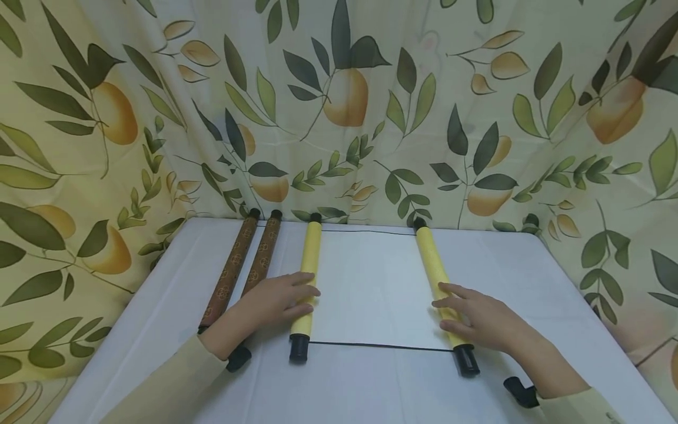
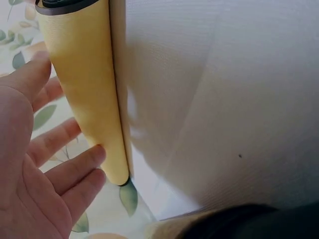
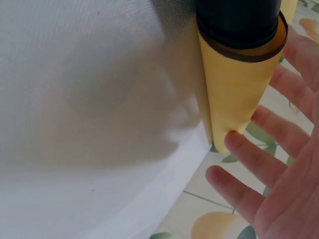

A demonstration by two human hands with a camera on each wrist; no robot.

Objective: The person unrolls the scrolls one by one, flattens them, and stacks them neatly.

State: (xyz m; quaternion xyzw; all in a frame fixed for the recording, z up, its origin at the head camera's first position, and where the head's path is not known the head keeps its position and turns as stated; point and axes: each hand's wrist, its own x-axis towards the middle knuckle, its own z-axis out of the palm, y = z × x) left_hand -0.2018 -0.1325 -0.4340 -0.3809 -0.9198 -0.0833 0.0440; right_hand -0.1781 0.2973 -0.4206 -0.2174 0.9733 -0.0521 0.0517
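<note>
A white scroll sheet [image 1: 376, 288] lies partly unrolled on the table, with a yellow roll at each side and black knobs at the rolls' ends. My left hand [image 1: 279, 299] lies over the left yellow roll [image 1: 311, 250], its fingers spread and loosely bent across it. On the opposite side, the spread fingers of my right hand [image 1: 482, 318] rest across the right yellow roll [image 1: 431, 256]. In the left wrist view, fingertips touch the yellow roll [image 2: 87, 84] without curling round it. The right wrist view has extended fingers beside the other roll [image 3: 234, 94].
Two brown patterned scrolls [image 1: 233, 265] lie side by side left of the sheet, partly behind my left forearm. A white cloth [image 1: 365, 388] covers the table. Behind its far edge hangs a curtain [image 1: 296, 153] printed with leaves and fruit.
</note>
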